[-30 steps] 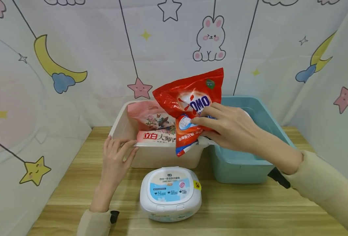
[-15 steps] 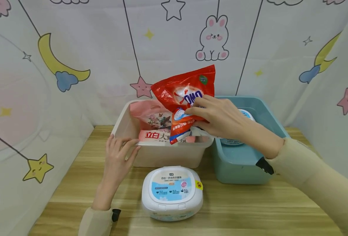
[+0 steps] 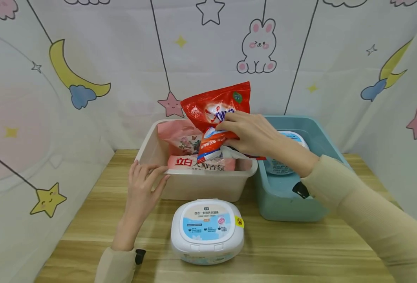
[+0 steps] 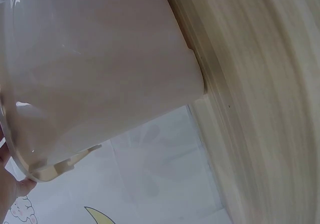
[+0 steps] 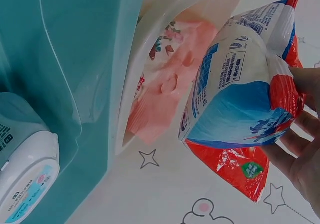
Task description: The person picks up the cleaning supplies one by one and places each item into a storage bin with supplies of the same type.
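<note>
My right hand (image 3: 249,129) grips a red OMO laundry detergent bag (image 3: 213,103) around its side and holds it above the white plastic bin (image 3: 201,184). The right wrist view shows the blue and white back of the detergent bag (image 5: 235,104), with fingers wrapped around its edge. At the front left corner of the white bin, my left hand (image 3: 143,186) holds the rim between fingers and thumb. The left wrist view shows this rim and the bin wall (image 4: 100,59). Inside the bin lies a pink detergent bag (image 3: 180,135), partly covered by the red one.
To the right stands a teal bin (image 3: 289,204) with a white-lidded tub (image 3: 282,169) inside, partly behind my right arm. Another white tub (image 3: 208,232) with a blue label sits on the wooden table (image 3: 300,251) in front. A patterned curtain (image 3: 208,59) hangs behind.
My right hand has carried the red bag left and inward over the white bin. More of the tub in the teal bin now shows. The left hand keeps its place on the rim.
</note>
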`<state>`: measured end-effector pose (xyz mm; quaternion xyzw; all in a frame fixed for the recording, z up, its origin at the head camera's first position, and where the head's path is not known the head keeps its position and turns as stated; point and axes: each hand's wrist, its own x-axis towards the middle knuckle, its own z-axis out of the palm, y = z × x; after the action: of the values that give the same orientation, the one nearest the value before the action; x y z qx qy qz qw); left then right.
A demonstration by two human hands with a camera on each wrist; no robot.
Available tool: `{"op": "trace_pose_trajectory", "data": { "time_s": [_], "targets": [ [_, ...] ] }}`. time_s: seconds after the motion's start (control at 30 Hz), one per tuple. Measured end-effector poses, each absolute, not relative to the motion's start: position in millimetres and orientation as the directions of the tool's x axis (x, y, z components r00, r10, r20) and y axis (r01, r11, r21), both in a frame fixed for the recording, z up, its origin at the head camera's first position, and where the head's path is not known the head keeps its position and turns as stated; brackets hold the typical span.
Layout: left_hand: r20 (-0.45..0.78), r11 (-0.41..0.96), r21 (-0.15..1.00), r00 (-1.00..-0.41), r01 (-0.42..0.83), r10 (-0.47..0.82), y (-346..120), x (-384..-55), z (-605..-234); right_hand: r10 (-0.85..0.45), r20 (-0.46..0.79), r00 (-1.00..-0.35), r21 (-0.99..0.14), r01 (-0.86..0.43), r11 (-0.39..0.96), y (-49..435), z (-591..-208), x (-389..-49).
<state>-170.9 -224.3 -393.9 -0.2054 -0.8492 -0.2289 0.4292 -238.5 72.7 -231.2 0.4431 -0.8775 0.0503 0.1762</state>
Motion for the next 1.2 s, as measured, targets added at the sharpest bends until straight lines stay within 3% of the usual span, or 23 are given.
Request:
{"op": "trace_pose_trajectory", "data": {
  "time_s": [0.33, 1.2],
  "targets": [
    [0.819, 0.816, 0.199, -0.549, 0.543, 0.166, -224, -170, -392, -0.741, 0.308, -0.597, 0.008, -0.777, 0.630, 61, -239, -250],
    [0.795, 0.833, 0.203, -0.584, 0.515, 0.168, -225, -169, -391, -0.741, 0.122, -0.660, 0.013, -0.746, 0.666, 32, -250, -269]
  ]
}}
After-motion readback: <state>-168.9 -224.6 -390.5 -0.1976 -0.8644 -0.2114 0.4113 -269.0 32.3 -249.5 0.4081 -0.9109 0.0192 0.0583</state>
